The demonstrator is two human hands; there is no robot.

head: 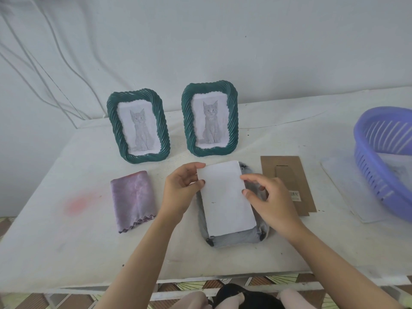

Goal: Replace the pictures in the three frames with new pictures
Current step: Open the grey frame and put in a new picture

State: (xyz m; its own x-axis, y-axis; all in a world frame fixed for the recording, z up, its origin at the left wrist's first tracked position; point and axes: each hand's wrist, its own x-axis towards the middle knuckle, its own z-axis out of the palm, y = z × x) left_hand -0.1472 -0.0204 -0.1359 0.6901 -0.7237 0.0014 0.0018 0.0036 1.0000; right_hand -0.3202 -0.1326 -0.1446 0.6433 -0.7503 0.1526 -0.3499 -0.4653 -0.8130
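Two green twisted-rim frames stand upright at the back of the table, the left frame (138, 128) and the right frame (210, 120), each showing a grey kitten picture. A third frame (236, 238) lies face down in front of me, its grey back up. Over it is a white picture sheet (225, 197), blank side up. My left hand (181, 188) pinches the sheet's upper left corner. My right hand (267, 197) pinches its right edge with thumb and fingertips. The brown cardboard backing (289, 184) with its stand lies flat just right of the frame.
A folded purple cloth (132, 199) lies left of the lying frame. A purple slotted basket (385, 161) sits at the right edge on a pale sheet (347, 190). White cables hang down the wall at the left. The table's front edge is near my body.
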